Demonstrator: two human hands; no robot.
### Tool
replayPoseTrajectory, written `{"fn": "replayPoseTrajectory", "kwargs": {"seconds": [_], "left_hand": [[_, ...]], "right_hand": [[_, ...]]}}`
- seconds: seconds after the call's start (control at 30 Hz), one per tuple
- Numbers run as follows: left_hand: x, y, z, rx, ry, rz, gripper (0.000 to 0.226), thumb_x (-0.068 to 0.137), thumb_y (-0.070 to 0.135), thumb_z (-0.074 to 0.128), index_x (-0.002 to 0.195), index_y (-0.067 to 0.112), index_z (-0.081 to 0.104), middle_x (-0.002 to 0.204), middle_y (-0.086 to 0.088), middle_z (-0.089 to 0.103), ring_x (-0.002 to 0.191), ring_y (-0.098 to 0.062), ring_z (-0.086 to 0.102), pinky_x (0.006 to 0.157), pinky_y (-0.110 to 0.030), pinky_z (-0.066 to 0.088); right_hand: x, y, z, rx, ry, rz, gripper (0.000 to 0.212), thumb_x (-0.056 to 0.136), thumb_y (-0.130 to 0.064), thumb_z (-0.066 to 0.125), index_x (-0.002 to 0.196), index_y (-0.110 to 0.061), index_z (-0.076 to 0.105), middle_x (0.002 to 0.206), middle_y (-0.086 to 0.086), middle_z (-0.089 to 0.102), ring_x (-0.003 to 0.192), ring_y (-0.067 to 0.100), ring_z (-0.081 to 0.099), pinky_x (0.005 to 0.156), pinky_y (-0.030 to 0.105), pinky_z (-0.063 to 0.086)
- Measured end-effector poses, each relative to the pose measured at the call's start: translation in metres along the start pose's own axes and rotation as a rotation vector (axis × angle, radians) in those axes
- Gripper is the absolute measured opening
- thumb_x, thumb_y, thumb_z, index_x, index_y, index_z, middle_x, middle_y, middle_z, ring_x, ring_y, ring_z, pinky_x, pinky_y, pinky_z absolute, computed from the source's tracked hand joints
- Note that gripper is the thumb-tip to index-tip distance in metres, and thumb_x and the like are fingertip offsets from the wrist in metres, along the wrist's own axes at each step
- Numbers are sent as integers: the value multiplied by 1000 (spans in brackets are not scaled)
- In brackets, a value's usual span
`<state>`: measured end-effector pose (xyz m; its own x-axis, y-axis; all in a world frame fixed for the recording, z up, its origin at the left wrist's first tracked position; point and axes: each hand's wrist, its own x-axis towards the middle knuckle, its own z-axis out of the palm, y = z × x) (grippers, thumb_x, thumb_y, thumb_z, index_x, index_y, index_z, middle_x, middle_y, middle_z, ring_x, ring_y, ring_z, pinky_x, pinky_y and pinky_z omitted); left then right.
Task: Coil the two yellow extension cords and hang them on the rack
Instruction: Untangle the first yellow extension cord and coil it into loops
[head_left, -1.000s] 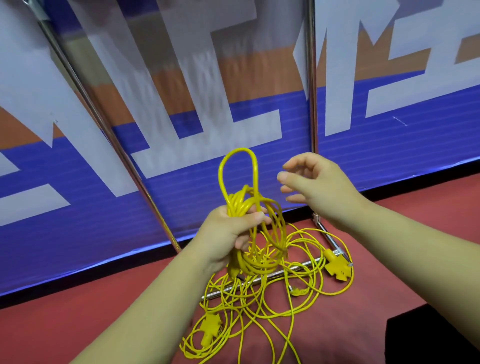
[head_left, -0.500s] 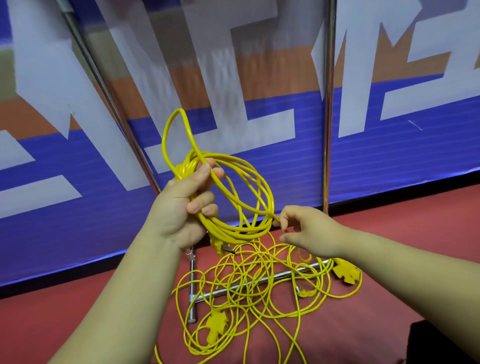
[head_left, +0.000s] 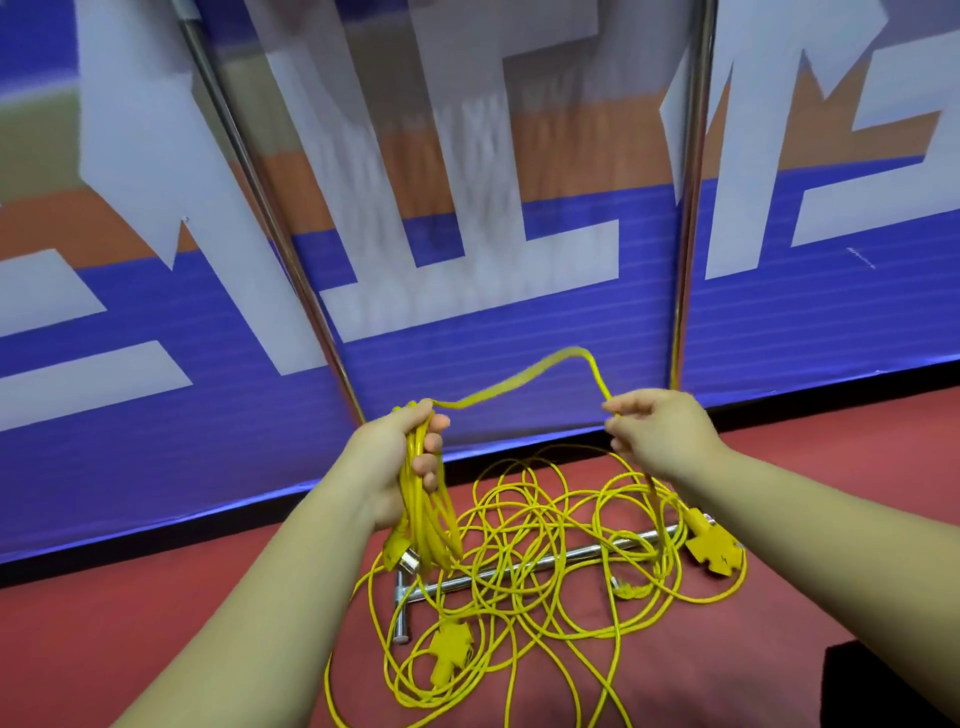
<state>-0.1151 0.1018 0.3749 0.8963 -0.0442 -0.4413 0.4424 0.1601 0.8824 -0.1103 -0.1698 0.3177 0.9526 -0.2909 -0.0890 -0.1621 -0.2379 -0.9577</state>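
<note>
Coiling a yellow extension cord
Left hand (head_left: 395, 462) grips the gathered coil (head_left: 423, 499); right hand (head_left: 657, 434) pinches the free strand (head_left: 545, 369) above the floor tangle (head_left: 545, 566).

Light: bright, even; shadows soft and faint. Motion blur: far banner (head_left: 467, 156), raised span of yellow cord (head_left: 519, 378). Glare: rack pole (head_left: 687, 208). Edges: wide-angle bowing.

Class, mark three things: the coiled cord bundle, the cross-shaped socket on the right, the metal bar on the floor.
coiled cord bundle (head_left: 425, 519): head view, hanging strands.
cross-shaped socket (head_left: 711, 548): head view, centre.
metal bar (head_left: 636, 541): head view, right end.
</note>
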Motion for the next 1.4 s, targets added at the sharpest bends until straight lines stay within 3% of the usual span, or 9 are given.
{"fn": "replayPoseTrajectory", "kwargs": {"seconds": [0.13, 0.23, 0.3, 0.43, 0.7, 0.87, 1.03, 1.2, 1.4], "left_hand": [[-11, 8, 8, -98, -174, 61, 28, 100, 36, 51, 86, 14, 62, 58, 4, 45, 35, -6, 35, 40, -20, 37], [-14, 12, 11, -171, -220, 109, 27, 99, 37, 51, 87, 15, 60, 57, 6, 43, 36, -5, 36, 41, -20, 38], [-14, 13, 12, -194, -220, 140, 27, 100, 37, 50, 88, 15, 60, 57, 6, 44, 37, -5, 37, 42, -21, 39], [-12, 11, 17, -180, -178, 163, 27, 101, 37, 50, 85, 16, 58, 58, 5, 44, 41, -7, 40, 45, -22, 43], [-12, -7, 39, -65, -172, 131, 25, 102, 30, 49, 84, 15, 56, 59, 1, 47, 52, -15, 50, 52, -27, 50], [-16, -17, 56, 3, -199, 99, 20, 102, 27, 51, 89, 13, 58, 68, -4, 60, 62, -21, 67, 58, -34, 58], [-21, -32, 76, 122, -283, 93, 23, 103, 25, 49, 103, 3, 56, 77, -16, 68, 62, -29, 70, 59, -37, 59], [-28, -40, 96, 219, -327, 70, 24, 104, 27, 49, 94, 8, 59, 66, -15, 64, 51, -24, 65, 54, -33, 55], [-28, -36, 102, 83, -391, 15, 30, 90, 37, 59, 98, 8, 53, 56, -8, 45, 39, -16, 40, 45, -25, 39]], "right_hand": [[-4, 5, -5, -805, -357, -52, 12, 90, -15, 67, 99, -15, 75, 87, -6, 71, 66, 9, 57, 64, 21, 49], [-23, -6, -2, -1006, -574, -173, 19, 90, -14, 65, 106, -18, 73, 72, -10, 63, 51, 0, 48, 40, 6, 34], [-33, -14, -2, -1029, -622, -294, 16, 89, -15, 64, 103, -20, 69, 65, -11, 51, 49, -2, 42, 38, 8, 33], [-42, -33, -9, -960, -690, -483, 16, 87, -18, 64, 101, -23, 70, 82, -7, 66, 65, 3, 55, 56, 13, 38], [-59, -58, -26, -694, -676, -702, 30, 86, -11, 65, 109, -27, 76, 97, -10, 63, 77, 0, 56, 73, 12, 42], [-62, -64, -35, -468, -610, -741, 20, 85, -19, 78, 104, -25, 77, 92, -13, 72, 86, -4, 64, 74, 7, 44], [-63, -67, -41, -290, -463, -775, 21, 78, -18, 83, 85, -30, 68, 72, -15, 68, 66, -1, 61, 62, 11, 43], [-53, -68, -48, -259, -364, -762, 29, 74, -25, 87, 75, -28, 58, 63, -18, 58, 60, 3, 52, 57, 13, 39], [-32, -63, -65, -95, -455, -582, 31, 74, -15, 87, 77, -15, 57, 75, 14, 67, 59, 7, 52, 57, 25, 44]]}}
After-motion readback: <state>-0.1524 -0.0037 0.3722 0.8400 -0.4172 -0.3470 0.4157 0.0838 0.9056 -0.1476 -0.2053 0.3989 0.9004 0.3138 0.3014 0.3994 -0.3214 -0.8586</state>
